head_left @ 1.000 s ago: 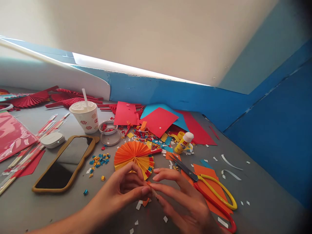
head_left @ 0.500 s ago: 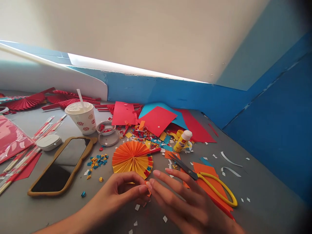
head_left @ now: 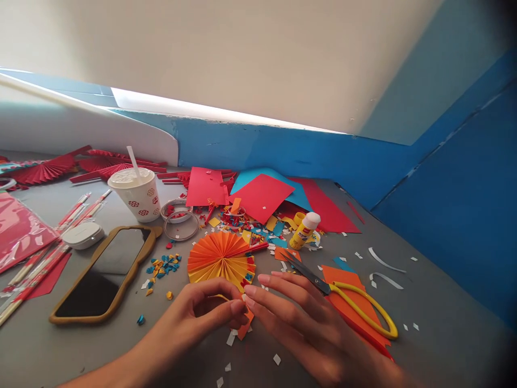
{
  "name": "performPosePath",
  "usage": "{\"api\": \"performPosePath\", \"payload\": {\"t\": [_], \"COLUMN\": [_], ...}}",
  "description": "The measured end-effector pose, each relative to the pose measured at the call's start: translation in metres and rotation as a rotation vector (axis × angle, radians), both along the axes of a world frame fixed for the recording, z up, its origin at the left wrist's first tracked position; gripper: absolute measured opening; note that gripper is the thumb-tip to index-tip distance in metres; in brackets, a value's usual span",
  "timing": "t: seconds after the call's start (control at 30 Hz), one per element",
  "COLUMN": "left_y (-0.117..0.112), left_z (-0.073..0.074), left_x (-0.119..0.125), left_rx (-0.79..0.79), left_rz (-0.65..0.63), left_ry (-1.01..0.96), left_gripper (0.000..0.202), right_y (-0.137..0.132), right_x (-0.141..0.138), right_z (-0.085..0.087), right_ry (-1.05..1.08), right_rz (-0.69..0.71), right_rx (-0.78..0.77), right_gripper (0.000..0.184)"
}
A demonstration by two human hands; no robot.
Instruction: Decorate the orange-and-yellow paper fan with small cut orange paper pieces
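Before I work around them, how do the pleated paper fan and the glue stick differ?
The pleated paper fan is round, orange and yellow; the glue stick is a yellow cylinder with a white top. The fan lies flat, the glue stick stands upright. The left hand partly covers the fan; no hand covers the glue stick. Both show yellow.

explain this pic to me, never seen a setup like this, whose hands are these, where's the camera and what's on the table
There's no machine here: a person's bare left hand and right hand meet at the fingertips, seen from a head-worn camera looking forward and down. An orange paper scrap shows beneath them; fingers hide whatever they pinch. On the grey table lie a pleated paper disc, scissors, a glue stick, a phone and a cup.
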State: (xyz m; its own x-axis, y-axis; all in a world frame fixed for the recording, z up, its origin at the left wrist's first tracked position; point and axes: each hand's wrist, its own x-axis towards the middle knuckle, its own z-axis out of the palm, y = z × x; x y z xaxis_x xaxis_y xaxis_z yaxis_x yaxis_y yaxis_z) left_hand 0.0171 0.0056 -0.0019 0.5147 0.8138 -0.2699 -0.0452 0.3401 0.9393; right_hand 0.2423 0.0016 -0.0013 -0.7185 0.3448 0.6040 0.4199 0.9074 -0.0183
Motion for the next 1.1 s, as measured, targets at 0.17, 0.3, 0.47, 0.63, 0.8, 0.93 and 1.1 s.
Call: {"api": "performPosePath", "payload": {"t": [0.17, 0.3, 0.47, 0.63, 0.8, 0.93, 1.1], "left_y": [-0.001, -0.005, -0.007, -0.007, -0.008, -0.007, -0.006], "left_z": [0.004, 0.006, 0.007, 0.01, 0.01, 0.007, 0.009], "left_x": [-0.001, 0.0, 0.0, 0.0, 0.001, 0.0, -0.001], "left_rx": [0.05, 0.119, 0.186, 0.195, 0.18, 0.19, 0.145], "left_rz": [-0.002, -0.014, -0.021, -0.028, -0.023, -0.023, 0.007], "left_ry": [0.035, 0.041, 0.086, 0.101, 0.102, 0.108, 0.062], "left_gripper": [0.021, 0.018, 0.016, 0.018, 0.021, 0.021, 0.017], "right_y": [-0.002, -0.005, -0.008, -0.011, -0.012, -0.009, -0.003], "right_x": [0.002, -0.003, -0.009, -0.011, -0.014, -0.014, -0.004], "right_z": [-0.005, -0.011, -0.013, -0.011, -0.008, -0.01, 0.003], "right_ry": [0.008, 0.153, 0.255, 0.272, 0.346, 0.313, 0.362], "right_rz": [-0.029, -0.037, -0.044, -0.025, -0.07, -0.068, -0.161], "right_rx": [-0.071, -0.133, -0.203, -0.302, -0.533, -0.387, -0.387], "right_gripper": [0.037, 0.04, 0.042, 0.047, 0.034, 0.04, 0.032]}}
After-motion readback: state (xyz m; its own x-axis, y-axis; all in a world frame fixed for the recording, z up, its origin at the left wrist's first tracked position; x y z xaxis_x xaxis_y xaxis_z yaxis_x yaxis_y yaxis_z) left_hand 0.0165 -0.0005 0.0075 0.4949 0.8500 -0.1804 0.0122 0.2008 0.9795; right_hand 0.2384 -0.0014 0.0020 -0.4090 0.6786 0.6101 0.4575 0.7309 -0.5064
